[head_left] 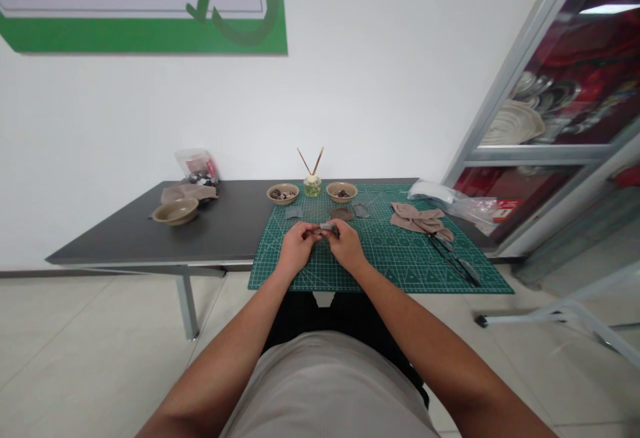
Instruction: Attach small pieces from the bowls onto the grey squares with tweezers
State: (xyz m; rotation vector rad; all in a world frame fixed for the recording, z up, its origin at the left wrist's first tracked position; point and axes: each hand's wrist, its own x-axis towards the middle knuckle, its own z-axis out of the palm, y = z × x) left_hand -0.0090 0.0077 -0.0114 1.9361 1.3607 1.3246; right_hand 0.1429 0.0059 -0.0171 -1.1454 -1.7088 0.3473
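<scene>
My left hand (296, 246) and my right hand (344, 243) meet over the green cutting mat (400, 258). Both pinch one small grey piece of fabric (326, 228) held between the fingertips, just above the mat. Behind the hands lie three small fabric pieces: a grey one (293, 212), a brown one (341, 213) and another grey one (361, 209). Two small bowls (283, 193) (342, 191) holding dark bits stand at the mat's far edge, with a reed diffuser jar (313, 185) between them.
A beige stocking-like cloth (419, 219) and black scissors (453, 258) lie on the mat's right. Clear plastic bags (453, 199) sit at the far right. On the dark table (220, 231) to the left are an empty bowl (175, 211), cloth and a plastic bag (197, 166).
</scene>
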